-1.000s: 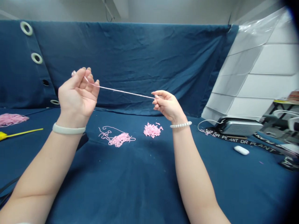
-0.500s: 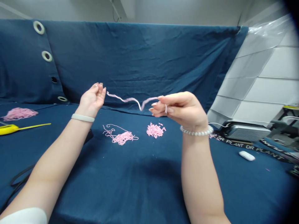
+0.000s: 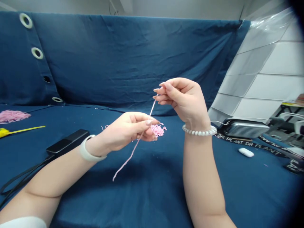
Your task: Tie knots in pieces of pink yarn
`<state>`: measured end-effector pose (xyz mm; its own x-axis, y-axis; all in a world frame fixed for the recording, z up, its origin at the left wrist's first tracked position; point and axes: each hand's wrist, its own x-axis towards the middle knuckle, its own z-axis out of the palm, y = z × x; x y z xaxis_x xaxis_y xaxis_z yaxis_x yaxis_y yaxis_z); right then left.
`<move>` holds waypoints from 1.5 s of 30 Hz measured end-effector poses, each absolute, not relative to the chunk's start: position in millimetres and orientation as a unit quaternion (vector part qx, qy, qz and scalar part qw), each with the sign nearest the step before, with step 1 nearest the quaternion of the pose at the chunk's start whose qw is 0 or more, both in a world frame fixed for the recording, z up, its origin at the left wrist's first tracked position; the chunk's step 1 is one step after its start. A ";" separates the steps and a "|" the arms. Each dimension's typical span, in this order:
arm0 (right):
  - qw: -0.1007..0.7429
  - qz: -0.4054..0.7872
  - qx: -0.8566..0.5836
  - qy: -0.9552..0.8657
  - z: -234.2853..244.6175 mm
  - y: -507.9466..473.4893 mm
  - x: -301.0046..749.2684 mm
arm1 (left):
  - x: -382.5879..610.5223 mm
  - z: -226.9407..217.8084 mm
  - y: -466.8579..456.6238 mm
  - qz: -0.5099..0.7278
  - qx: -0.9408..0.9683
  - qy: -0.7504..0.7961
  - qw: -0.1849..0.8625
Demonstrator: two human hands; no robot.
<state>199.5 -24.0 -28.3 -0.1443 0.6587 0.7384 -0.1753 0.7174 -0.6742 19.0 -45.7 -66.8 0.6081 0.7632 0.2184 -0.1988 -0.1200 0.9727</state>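
Note:
A length of pink yarn [image 3: 130,156] runs slantwise between my hands, its loose end hanging down to the lower left. My right hand [image 3: 179,95] pinches the yarn's upper end between thumb and fingertips. Lower and to the left, my left hand [image 3: 133,128] has its thumb and fingers closed on the strand. Behind the left hand lies a heap of small pink pieces [image 3: 158,130] on the blue cloth. The tangle of pink yarn beside it is almost wholly hidden by that hand; only stray ends show.
At the left lie a bundle of pink yarn [image 3: 14,116], a yellow tool with a thin strip [image 3: 26,130] and a black box with cables [image 3: 67,141]. A grey ribbed device [image 3: 248,129], a lettered strap [image 3: 237,142] and a small white case [image 3: 246,152] are at the right.
My left hand has come right and down from the far left onto the yarn near my right hand. The right hand has risen slightly; the yarn now slants downward instead of spanning sideways.

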 end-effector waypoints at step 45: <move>0.685 0.332 -0.130 -0.635 -28.6 -19.0 165.6 | 26.0 -33.3 -27.2 0.616 0.610 0.142 0.478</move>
